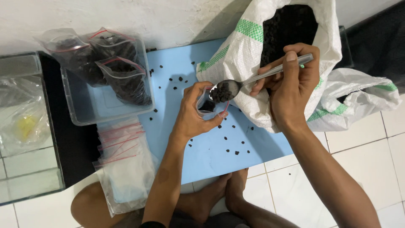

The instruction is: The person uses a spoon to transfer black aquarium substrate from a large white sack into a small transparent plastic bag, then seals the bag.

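My left hand [192, 114] holds a small clear zip bag [209, 106] open, with some black pellets inside it. My right hand [293, 82] grips a metal spoon [253, 80] by its handle. The spoon's bowl is heaped with black pellets and sits right over the bag's mouth. Behind my right hand stands a large white woven sack [249, 46] with green stripes, open at the top and full of the same black pellets. All of this is above a light blue board [211, 156], where loose pellets lie scattered.
A clear plastic tub [84, 109] at the left holds filled zip bags of pellets [122, 78]. A stack of empty zip bags [122, 156] lies below it. A glass tank [25, 126] sits at the far left. White floor tiles and my feet [219, 194] are below.
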